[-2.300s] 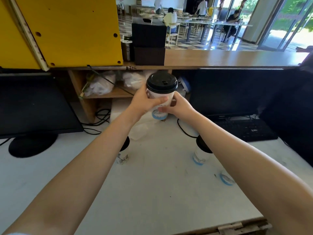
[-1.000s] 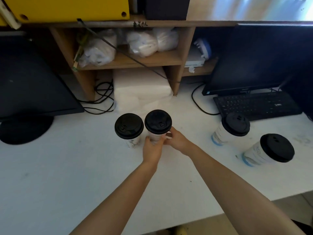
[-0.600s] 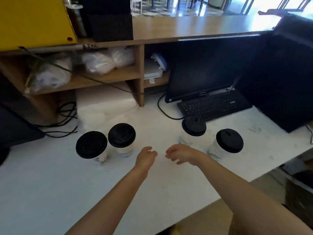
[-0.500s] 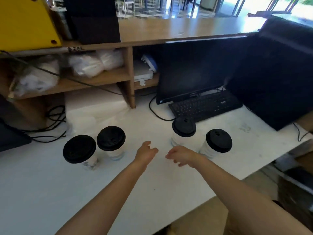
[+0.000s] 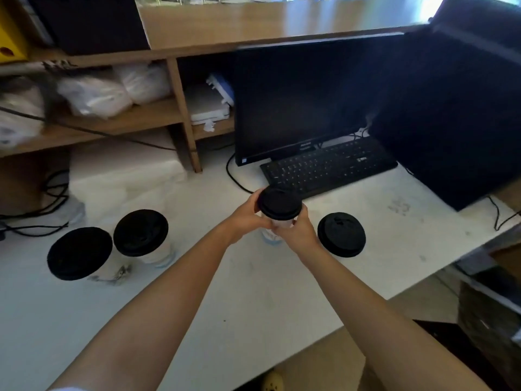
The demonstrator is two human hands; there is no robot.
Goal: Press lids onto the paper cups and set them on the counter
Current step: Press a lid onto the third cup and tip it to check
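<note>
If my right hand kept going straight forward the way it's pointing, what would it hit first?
The right hand already wraps the lidded cup it holds with the left hand. Beyond that, the black keyboard looks like the first thing ahead, though depth is hard to judge.

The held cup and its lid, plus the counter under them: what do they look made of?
The held cup looks like white paper, matte, with blue print low down. Its lid looks like black moulded plastic, dull, with a raised rim. The counter is a smooth white top, scuffed and stained, perhaps laminate; I cannot tell for sure.
</note>
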